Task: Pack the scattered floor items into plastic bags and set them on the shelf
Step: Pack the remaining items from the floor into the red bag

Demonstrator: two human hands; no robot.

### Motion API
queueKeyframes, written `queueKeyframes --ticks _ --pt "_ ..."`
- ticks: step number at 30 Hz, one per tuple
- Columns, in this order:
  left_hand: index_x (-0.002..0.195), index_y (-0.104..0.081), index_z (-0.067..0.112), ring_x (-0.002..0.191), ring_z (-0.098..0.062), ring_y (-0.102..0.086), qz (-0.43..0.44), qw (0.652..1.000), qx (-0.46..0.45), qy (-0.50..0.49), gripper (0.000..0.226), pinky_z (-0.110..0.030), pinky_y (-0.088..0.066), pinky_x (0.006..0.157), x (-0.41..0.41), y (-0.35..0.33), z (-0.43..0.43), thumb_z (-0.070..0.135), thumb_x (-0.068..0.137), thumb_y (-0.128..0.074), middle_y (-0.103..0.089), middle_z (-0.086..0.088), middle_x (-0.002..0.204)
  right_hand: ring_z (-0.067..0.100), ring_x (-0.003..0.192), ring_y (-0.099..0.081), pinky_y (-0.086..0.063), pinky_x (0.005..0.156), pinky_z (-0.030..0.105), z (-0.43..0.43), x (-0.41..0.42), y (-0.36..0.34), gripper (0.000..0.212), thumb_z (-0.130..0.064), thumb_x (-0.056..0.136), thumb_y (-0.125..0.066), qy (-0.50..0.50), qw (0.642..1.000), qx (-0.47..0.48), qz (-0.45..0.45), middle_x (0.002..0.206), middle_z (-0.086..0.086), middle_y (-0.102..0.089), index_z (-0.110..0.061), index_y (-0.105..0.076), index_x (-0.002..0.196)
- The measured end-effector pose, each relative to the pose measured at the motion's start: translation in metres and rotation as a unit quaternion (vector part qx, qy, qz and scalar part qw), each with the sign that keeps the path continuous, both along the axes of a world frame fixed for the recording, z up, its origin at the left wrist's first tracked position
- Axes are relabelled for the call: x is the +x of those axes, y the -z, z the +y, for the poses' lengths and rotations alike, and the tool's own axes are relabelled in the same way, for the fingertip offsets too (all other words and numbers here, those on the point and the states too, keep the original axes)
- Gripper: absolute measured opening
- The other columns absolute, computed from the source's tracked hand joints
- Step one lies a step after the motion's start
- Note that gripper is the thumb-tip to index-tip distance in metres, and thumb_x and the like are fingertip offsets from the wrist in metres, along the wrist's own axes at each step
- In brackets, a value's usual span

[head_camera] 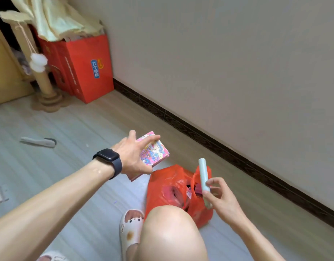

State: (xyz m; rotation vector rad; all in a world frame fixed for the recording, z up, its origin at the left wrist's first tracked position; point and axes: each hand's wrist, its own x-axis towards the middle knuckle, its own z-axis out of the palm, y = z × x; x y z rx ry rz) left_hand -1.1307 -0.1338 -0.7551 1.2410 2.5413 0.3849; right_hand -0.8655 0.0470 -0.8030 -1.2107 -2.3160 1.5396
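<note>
Head | left hand [133, 155] grips box [156, 152] | right hand [221, 196] pinches tube [203, 174] | bag [166, 185] open

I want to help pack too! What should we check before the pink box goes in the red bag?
1. Left hand has a good hold on the pink box: ok, thumb and fingers wrap it.
2. Right hand holds the pale tube safely: ok, pinched near its lower end.
3. Red bag mouth is open: ok, things show inside.
4. Enough room in the bag for the box: cannot tell.
5. Floor all picked up: not ok, a grey item lies there.
</note>
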Motion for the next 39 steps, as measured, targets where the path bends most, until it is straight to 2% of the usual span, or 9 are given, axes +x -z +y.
queueKeyframes --ticks 3,5,14,19,25,30,33,36,39 --pt "0.136 -0.016 0.063 0.082 -0.026 -0.054 -0.020 1.000 -0.008 0.017 0.097 -0.038 -0.055 0.072 0.014 0.021 0.028 0.059 0.055 -0.068 -0.030 -0.002 0.103 0.018 0.063 -0.060 -0.055 0.070 0.047 0.010 0.026 0.011 0.018 -0.010 0.092 -0.064 0.025 0.998 -0.044 -0.043 0.081 0.008 -0.070 -0.023 -0.057 0.103" --pt "0.137 -0.016 0.060 0.083 -0.027 -0.055 -0.036 0.999 -0.015 0.026 0.097 -0.039 -0.055 0.069 0.024 0.034 0.041 0.059 0.056 -0.068 -0.031 -0.002 0.104 0.019 0.063 -0.058 -0.056 0.074 0.049 0.011 0.029 0.012 0.019 -0.007 0.091 -0.061 0.023 0.996 -0.053 -0.069 0.075 0.008 -0.069 -0.022 -0.059 0.103" --pt "0.137 -0.017 0.054 0.078 -0.029 -0.052 -0.050 0.997 -0.058 0.021 0.093 -0.037 -0.052 0.066 0.034 0.073 0.043 0.060 0.058 -0.066 -0.032 -0.002 0.102 0.013 0.057 -0.059 -0.052 0.063 0.032 -0.014 -0.011 -0.011 0.037 -0.015 0.091 -0.047 -0.007 0.999 -0.014 -0.049 0.080 -0.003 -0.075 -0.043 -0.066 0.105" --pt "0.139 -0.020 0.049 0.082 -0.030 -0.058 -0.072 0.992 -0.093 -0.052 0.091 -0.034 -0.051 0.073 0.009 0.085 0.014 0.058 0.062 -0.069 -0.034 -0.004 0.104 0.005 0.057 -0.059 -0.051 0.062 0.027 -0.024 -0.036 0.004 0.043 -0.022 0.091 -0.040 -0.101 0.984 -0.006 -0.150 0.079 -0.009 -0.074 -0.045 -0.066 0.115" --pt "0.140 -0.020 0.046 0.071 -0.027 -0.057 -0.080 0.990 -0.094 -0.068 0.091 -0.031 -0.051 0.070 -0.002 0.089 -0.004 0.053 0.065 -0.070 -0.034 -0.006 0.105 0.031 0.107 -0.062 -0.046 0.083 0.032 -0.006 -0.026 0.005 0.046 -0.023 0.096 -0.037 -0.070 0.958 0.188 -0.204 0.117 0.007 -0.071 -0.038 -0.055 0.137" --pt "0.141 -0.021 0.045 0.073 -0.029 -0.059 -0.079 0.991 -0.085 -0.065 0.091 -0.030 -0.047 0.066 0.002 0.091 0.010 0.056 0.065 -0.071 -0.033 -0.006 0.104 0.040 0.112 -0.058 -0.042 0.083 0.036 0.034 0.010 0.029 0.041 -0.033 0.101 -0.030 -0.086 0.910 0.207 -0.350 0.120 0.014 -0.069 -0.031 -0.064 0.124" --pt "0.140 -0.020 0.047 0.073 -0.030 -0.060 -0.091 0.992 -0.078 -0.048 0.095 -0.033 -0.052 0.071 0.011 0.093 0.020 0.062 0.058 -0.066 -0.033 -0.005 0.104 0.038 0.115 -0.057 -0.044 0.087 0.036 0.045 0.033 0.037 0.046 -0.027 0.098 -0.030 -0.064 0.893 0.192 -0.402 0.123 0.013 -0.068 -0.034 -0.058 0.134" --pt "0.139 -0.019 0.048 0.077 -0.033 -0.059 -0.093 0.992 -0.078 -0.029 0.097 -0.035 -0.052 0.073 0.019 0.095 0.029 0.064 0.055 -0.064 -0.033 -0.005 0.104 0.036 0.114 -0.058 -0.045 0.087 0.035 0.047 0.041 0.025 0.042 -0.039 0.098 -0.034 -0.010 0.910 0.165 -0.380 0.120 0.008 -0.070 -0.042 -0.059 0.131" --pt "0.139 -0.019 0.049 0.078 -0.034 -0.059 -0.101 0.992 -0.072 -0.017 0.095 -0.035 -0.052 0.074 0.028 0.092 0.042 0.063 0.055 -0.064 -0.034 -0.006 0.104 0.027 0.088 -0.066 -0.051 0.077 0.034 0.047 0.051 0.004 0.043 -0.036 0.091 -0.037 0.094 0.945 0.120 -0.291 0.094 -0.004 -0.075 -0.037 -0.064 0.125"
